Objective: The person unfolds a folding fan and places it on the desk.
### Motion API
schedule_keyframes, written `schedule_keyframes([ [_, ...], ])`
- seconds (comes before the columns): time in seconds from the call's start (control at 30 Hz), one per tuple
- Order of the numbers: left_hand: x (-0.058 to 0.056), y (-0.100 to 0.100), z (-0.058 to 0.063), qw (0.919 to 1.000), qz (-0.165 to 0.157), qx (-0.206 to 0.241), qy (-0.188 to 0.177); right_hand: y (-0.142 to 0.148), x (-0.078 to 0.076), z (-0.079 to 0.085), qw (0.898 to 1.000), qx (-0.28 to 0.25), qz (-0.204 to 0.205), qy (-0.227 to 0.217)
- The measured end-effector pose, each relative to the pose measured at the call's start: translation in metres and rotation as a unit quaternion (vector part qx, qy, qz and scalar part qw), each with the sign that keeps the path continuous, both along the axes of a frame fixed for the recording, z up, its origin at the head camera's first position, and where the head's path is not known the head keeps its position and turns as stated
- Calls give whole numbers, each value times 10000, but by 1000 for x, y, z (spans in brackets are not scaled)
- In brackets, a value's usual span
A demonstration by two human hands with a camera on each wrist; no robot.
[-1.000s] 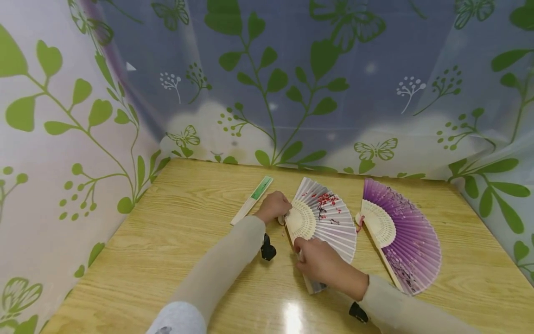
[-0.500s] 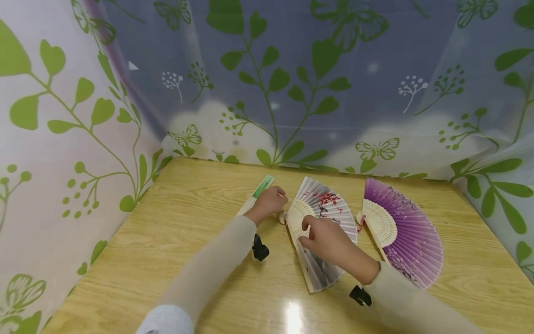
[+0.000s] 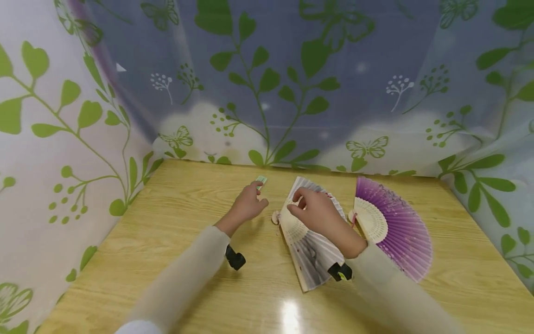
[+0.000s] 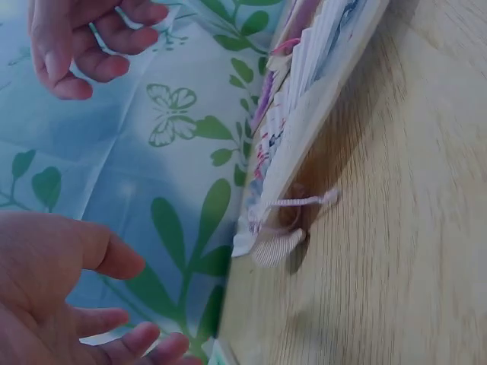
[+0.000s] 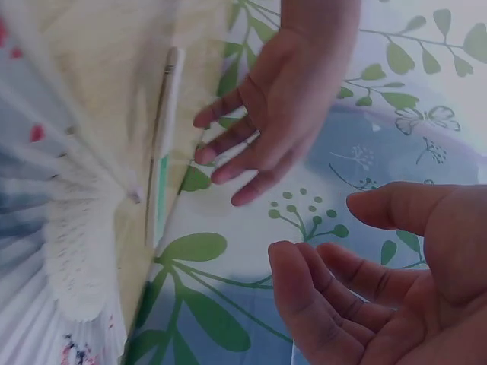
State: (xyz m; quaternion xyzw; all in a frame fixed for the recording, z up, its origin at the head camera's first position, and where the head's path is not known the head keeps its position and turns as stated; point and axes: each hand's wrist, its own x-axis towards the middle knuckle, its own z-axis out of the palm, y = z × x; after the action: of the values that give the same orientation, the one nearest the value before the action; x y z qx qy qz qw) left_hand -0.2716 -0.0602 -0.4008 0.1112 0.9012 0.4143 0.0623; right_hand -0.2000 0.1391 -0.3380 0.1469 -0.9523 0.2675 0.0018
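Observation:
My left hand (image 3: 246,204) hovers over the folded fan, with its fingers spread and nothing held. Only the green end of that folded fan (image 3: 261,181) shows past the fingers in the head view; the right wrist view has its whole narrow length (image 5: 160,167). My right hand (image 3: 319,214) is above the spread white and grey fan (image 3: 313,257), thumb and fingers apart and loosely bent. Part of that fan's pleats and ribs lies behind the hand. A tassel with a pale round piece (image 4: 280,247) hangs at the fan's pivot.
A spread purple fan (image 3: 402,232) lies on the wooden table (image 3: 200,278) to the right, with a pink tassel (image 3: 354,219) at its pivot. Leaf-patterned cloth (image 3: 250,93) stands behind the table and along both sides.
My left hand has moved left from the white and grey fan's pivot to the folded fan, its fingers extending. My right hand has released the lower fan edge and risen toward its upper part.

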Motion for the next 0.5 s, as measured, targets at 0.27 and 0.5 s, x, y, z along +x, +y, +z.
schedule_keyframes([
  [0.27,14,-23,4,9975,204,-615,269,-18,-17,12,9984,-297,-192,-430],
  [0.5,15,-31,-2,9905,347,-1312,217,-35,-42,16,9943,-526,-262,-884],
])
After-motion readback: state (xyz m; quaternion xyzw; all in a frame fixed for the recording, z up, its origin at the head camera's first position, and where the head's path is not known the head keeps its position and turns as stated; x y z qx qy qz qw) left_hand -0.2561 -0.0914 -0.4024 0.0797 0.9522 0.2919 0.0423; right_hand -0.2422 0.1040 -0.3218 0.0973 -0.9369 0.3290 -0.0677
